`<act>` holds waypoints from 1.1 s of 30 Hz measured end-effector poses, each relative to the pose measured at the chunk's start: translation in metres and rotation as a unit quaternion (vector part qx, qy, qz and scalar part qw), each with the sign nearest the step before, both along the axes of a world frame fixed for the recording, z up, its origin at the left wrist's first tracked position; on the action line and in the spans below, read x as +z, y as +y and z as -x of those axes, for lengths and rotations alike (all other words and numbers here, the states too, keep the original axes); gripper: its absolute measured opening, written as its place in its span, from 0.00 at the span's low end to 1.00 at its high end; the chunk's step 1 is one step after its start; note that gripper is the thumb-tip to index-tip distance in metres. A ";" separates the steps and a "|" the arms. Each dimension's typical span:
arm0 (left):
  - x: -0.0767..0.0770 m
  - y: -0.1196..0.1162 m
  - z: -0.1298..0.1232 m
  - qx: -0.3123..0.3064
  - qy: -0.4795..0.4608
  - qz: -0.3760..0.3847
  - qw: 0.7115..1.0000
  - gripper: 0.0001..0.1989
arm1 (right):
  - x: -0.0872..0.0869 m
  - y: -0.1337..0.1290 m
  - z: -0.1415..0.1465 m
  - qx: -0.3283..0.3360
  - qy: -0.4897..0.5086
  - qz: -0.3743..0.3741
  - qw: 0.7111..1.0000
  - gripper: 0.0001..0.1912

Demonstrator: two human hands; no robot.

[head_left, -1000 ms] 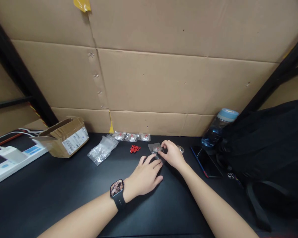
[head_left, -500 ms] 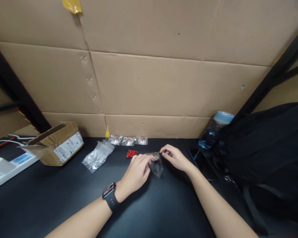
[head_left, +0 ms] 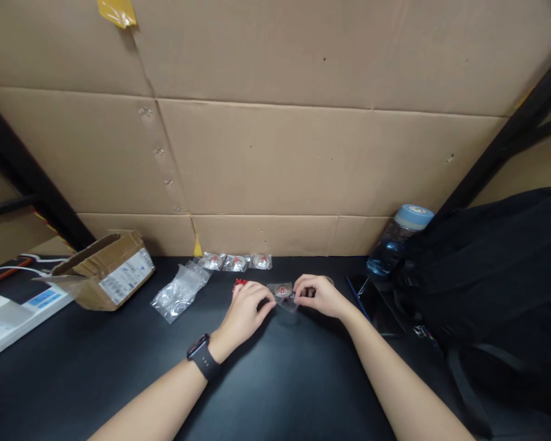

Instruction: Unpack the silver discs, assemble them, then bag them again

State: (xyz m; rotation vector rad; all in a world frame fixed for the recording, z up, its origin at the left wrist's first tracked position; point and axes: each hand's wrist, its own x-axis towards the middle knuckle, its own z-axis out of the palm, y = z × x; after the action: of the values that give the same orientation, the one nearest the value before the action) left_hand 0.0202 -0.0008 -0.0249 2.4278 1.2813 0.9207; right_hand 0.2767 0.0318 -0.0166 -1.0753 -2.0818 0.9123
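Observation:
A small clear plastic bag [head_left: 283, 292] with a round silvery piece and something red inside lies between my hands on the black table. My left hand [head_left: 248, 309] pinches the bag's left edge between thumb and fingertips. On the other side, my right hand [head_left: 318, 296] has its fingers closed on the bag's right edge. A bunch of small red pieces [head_left: 239, 283] is partly hidden behind my left hand. Three similar packets [head_left: 236, 263] stand in a row at the back by the cardboard wall. Left of my hands lies a pile of clear bags [head_left: 182, 290].
An open cardboard box [head_left: 123, 275] and a white power strip [head_left: 32, 309] are at the left. To the right are a blue-lidded bottle [head_left: 392, 242], a dark phone [head_left: 373, 303] and a black backpack [head_left: 496, 294]. A cardboard wall [head_left: 275, 159] stands behind the table.
My right hand has closed on the bag's right side. My left fingers have shifted from over the bag to its left edge, and the bag now lies flatter. The view has turned slightly.

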 end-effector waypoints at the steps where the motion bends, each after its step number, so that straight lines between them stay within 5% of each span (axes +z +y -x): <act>1: -0.001 0.001 0.001 0.012 -0.018 0.012 1.000 0.07 | -0.001 0.001 -0.001 -0.012 0.016 0.028 0.999 0.09; 5: -0.007 0.005 0.001 0.026 -0.090 0.066 0.993 0.07 | -0.003 0.002 0.001 -0.049 0.088 0.142 0.985 0.13; 8: -0.012 0.006 -0.001 0.032 -0.129 0.094 0.987 0.03 | -0.003 0.001 0.005 -0.079 0.119 0.155 0.978 0.13; 12: -0.013 0.005 -0.004 0.062 -0.139 0.092 0.984 0.15 | -0.008 0.002 0.010 -0.121 0.071 0.121 0.983 0.08; 17: -0.011 0.001 -0.007 0.063 -0.030 0.063 0.996 0.13 | -0.013 -0.003 0.022 -0.144 -0.052 -0.024 0.988 0.04; 21: -0.012 -0.004 -0.007 0.068 0.035 0.020 0.997 0.14 | -0.007 -0.012 0.027 -0.082 -0.078 -0.160 0.981 0.22; 25: -0.011 -0.007 -0.005 0.064 0.062 -0.004 0.996 0.14 | -0.001 -0.019 0.026 0.001 -0.147 -0.150 0.978 0.28; 33: -0.010 -0.004 -0.003 0.039 0.040 0.017 0.998 0.09 | 0.003 -0.016 0.029 -0.055 -0.144 -0.108 0.982 0.12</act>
State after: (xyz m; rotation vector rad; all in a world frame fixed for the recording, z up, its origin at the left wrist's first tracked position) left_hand 0.0229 -0.0045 -0.0348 2.4260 1.4154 0.8220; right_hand 0.2479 0.0158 -0.0134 -1.2493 -2.2639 0.4842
